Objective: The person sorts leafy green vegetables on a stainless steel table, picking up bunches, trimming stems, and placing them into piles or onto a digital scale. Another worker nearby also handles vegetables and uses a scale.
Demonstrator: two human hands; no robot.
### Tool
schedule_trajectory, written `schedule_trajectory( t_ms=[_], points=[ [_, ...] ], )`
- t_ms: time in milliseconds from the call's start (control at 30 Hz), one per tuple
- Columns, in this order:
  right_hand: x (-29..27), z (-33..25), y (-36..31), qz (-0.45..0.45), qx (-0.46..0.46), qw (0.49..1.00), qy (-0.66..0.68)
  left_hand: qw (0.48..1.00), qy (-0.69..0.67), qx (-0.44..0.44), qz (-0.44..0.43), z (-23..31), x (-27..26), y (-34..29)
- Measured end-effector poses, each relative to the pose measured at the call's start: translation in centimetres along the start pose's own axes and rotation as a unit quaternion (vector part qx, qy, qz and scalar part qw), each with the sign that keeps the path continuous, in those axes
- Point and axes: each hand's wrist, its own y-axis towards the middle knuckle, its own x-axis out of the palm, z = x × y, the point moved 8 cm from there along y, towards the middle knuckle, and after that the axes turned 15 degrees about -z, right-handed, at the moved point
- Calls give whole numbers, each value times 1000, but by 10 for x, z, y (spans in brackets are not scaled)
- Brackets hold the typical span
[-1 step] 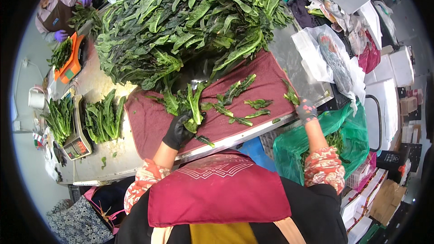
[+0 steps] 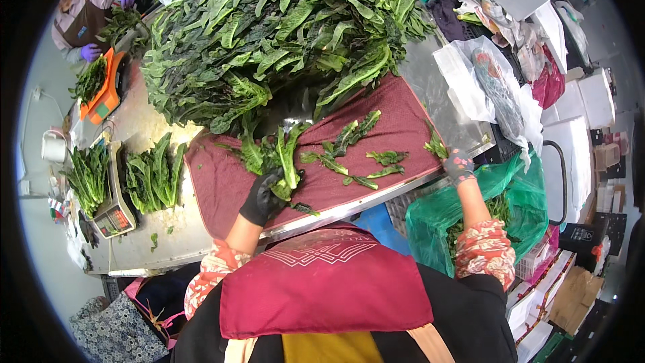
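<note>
My left hand [image 2: 262, 197], in a black glove, is closed round the base of a small leafy green plant [image 2: 287, 158] at the near edge of a maroon cloth [image 2: 218, 191]. My right hand [image 2: 459, 165], in a dark patterned glove, pinches a torn green leaf [image 2: 435, 142] at the cloth's right corner, over the table edge. Between the hands, loose leaves [image 2: 346, 136] lie scattered on the cloth. A large heap of dark green leafy vegetables [image 2: 269, 33] rises beyond them. Below my right forearm hangs a green plastic bag [image 2: 430, 225] with leaf scraps inside.
Bundled greens [image 2: 156, 175] lie left of the cloth, beside a scale [image 2: 115, 218] bearing more greens. At far left, a co-worker in purple gloves [image 2: 90, 52] handles greens near an orange tray [image 2: 106, 94]. Plastic bags [image 2: 500, 87] and white boxes [image 2: 570, 168] crowd the right side.
My right hand has shifted slightly rightward with the leaf. Some loose leaves on the cloth sit a little further right. My left hand keeps its grip on the plant.
</note>
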Motion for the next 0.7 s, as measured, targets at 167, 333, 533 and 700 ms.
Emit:
schedule_trajectory(
  t_ms=[167,333,533,700],
  points=[
    [-24,-44,-28,53,-136,980,136,995,97,29,-25,19,20,-39],
    [29,-145,-59,0,-296,954,-53,997,-2,75,36,29,-42,-74],
    [40,-91,-7,-171,-210,787,554,982,-130,101,95,25,-37,-84],
    [26,-146,1,-125,-365,768,510,986,-137,91,0,29,-21,-72]
  ],
)
